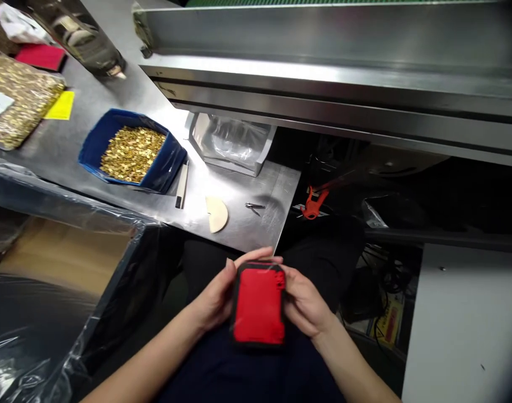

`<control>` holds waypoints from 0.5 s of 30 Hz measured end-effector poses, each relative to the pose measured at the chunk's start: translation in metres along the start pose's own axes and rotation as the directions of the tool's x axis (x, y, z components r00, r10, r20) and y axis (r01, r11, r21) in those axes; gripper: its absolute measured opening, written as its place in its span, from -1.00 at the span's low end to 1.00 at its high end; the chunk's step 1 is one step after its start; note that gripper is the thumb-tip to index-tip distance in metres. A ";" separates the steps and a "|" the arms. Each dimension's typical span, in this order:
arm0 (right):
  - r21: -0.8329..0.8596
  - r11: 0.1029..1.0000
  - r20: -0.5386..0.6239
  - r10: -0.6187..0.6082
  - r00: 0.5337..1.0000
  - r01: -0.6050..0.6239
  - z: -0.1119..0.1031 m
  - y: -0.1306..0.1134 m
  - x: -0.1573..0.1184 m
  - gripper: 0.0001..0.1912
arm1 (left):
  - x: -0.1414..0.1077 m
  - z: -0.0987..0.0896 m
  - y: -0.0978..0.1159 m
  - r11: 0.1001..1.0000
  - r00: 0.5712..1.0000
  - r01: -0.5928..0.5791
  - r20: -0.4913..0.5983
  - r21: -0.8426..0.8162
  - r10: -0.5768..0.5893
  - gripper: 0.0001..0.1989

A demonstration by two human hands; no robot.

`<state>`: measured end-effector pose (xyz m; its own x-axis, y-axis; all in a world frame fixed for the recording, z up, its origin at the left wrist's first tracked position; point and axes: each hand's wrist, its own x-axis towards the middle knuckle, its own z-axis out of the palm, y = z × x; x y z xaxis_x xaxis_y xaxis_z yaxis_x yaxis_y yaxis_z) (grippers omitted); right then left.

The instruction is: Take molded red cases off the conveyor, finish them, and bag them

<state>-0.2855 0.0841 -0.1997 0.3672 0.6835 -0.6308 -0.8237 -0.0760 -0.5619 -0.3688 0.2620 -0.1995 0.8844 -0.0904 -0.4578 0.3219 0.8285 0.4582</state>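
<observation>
Between my two hands, over my lap, is a red flat rectangular case with a black rim [259,305]. My left hand [220,291] grips its left side, the fingers reaching over the top edge. Along the right side my right hand [306,299] is closed on it, its fingertips partly hidden behind. On the metal table beyond lie a pale half-round piece [217,214], small nippers [254,207] and a cutter knife with a light handle [182,184]. A blue bin [155,168] there holds many small gold-coloured metal pieces.
A grey tray [256,165] with clear plastic bags sits under the metal conveyor frame [323,89]. At left are a bag of gold pieces [20,101] and a plastic-lined box [125,246]. An orange clamp [313,204] hangs right of the table; a white surface [465,324] lies at lower right.
</observation>
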 end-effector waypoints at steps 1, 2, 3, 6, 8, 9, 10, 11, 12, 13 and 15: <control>-0.107 0.994 0.059 0.021 0.998 -0.014 0.005 -0.001 0.002 -0.53 | -0.005 0.001 -0.004 0.991 0.999 0.042 -0.001 -0.130 -0.042 -0.34; -0.274 0.962 0.094 0.036 0.995 -0.009 0.007 -0.003 0.004 -0.52 | -0.010 0.000 -0.006 0.974 0.998 0.054 -0.027 -0.220 -0.061 -0.42; -0.471 0.882 0.094 0.039 0.995 0.010 0.007 -0.007 0.005 -0.50 | -0.016 -0.003 -0.007 0.960 0.995 0.043 -0.071 -0.276 -0.065 -0.51; -0.889 0.459 -0.063 -0.102 0.993 -0.009 0.004 -0.024 0.015 -0.57 | -0.034 -0.016 -0.005 0.944 0.976 -0.016 -0.211 -0.331 -0.058 -0.60; -0.978 0.206 -0.094 -0.261 0.961 -0.040 0.013 -0.035 0.034 -0.64 | -0.044 -0.024 -0.002 0.938 0.960 -0.012 -0.266 -0.347 -0.086 -0.50; -0.994 0.102 -0.065 -0.321 0.945 -0.033 0.023 -0.040 0.048 -0.67 | -0.048 -0.026 -0.001 0.933 0.954 0.007 -0.276 -0.359 -0.113 -0.43; -1.000 -0.010 -0.022 -0.364 0.931 -0.027 0.036 -0.042 0.066 -0.72 | -0.051 -0.027 -0.001 0.929 0.949 0.030 -0.280 -0.369 -0.142 -0.37; -0.999 -0.045 -0.007 -0.381 0.925 -0.026 0.051 -0.043 0.085 -0.77 | -0.053 -0.026 -0.001 0.925 0.944 0.053 -0.283 -0.375 -0.169 -0.32; -0.998 -0.059 -0.005 -0.393 0.920 -0.030 0.068 -0.043 0.104 -0.73 | -0.055 -0.025 -0.001 0.924 0.939 0.071 -0.288 -0.377 -0.190 -0.29; -0.996 -0.069 -0.017 -0.404 0.915 -0.049 0.084 -0.041 0.124 -0.62 | -0.055 -0.023 -0.001 0.925 0.932 0.084 -0.298 -0.371 -0.205 -0.28; -0.994 -0.072 -0.049 -0.415 0.909 -0.086 0.110 -0.036 0.156 -0.41 | -0.056 -0.018 -0.002 0.937 0.916 0.079 -0.347 -0.340 -0.203 -0.31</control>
<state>-0.2457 0.2737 -0.2189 0.6966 0.6170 -0.3662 0.4567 -0.7749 -0.4370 -0.4250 0.2754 -0.1887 0.6273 -0.0591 -0.7765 0.2565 0.9572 0.1344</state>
